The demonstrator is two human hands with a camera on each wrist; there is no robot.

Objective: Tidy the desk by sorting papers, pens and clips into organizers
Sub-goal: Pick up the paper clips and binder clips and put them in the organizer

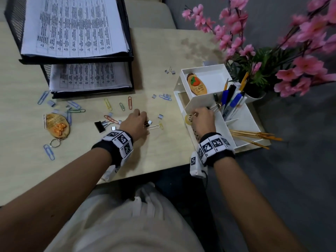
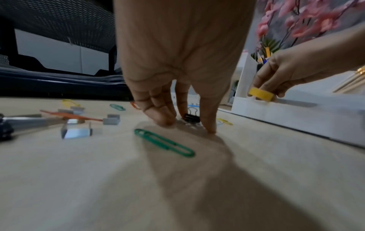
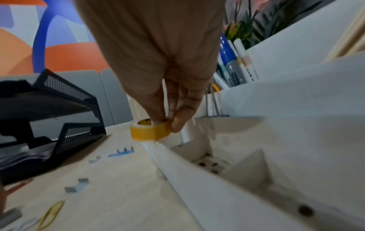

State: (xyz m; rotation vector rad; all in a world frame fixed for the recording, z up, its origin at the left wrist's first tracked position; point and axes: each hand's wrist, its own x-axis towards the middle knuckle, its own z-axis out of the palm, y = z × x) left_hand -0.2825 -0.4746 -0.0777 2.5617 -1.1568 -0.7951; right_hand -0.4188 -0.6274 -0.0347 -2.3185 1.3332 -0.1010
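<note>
My left hand (image 1: 145, 126) is at mid-desk, fingertips and thumb (image 2: 187, 126) set down on either side of a silver paper clip (image 1: 153, 126), with a small black binder clip (image 2: 191, 118) just behind it. Nothing is lifted. A green paper clip (image 2: 164, 142) lies just short of that hand. Coloured paper clips (image 1: 109, 104) and staple blocks (image 1: 51, 103) are scattered over the desk. My right hand (image 1: 193, 116) pinches a yellow tape roll (image 3: 150, 131) at the left wall of the white organizer (image 1: 249, 124), right at the rim.
A black mesh paper tray (image 1: 76, 59) with printed sheets stands at the back left. Pens (image 1: 232, 99) and paintbrushes (image 1: 254, 137) sit in the organizer, a wooden keychain (image 1: 197, 84) in its top tray. Another keychain (image 1: 58, 124) and a large black binder clip (image 1: 99, 125) lie left. Pink flowers (image 1: 272, 42) crowd the right.
</note>
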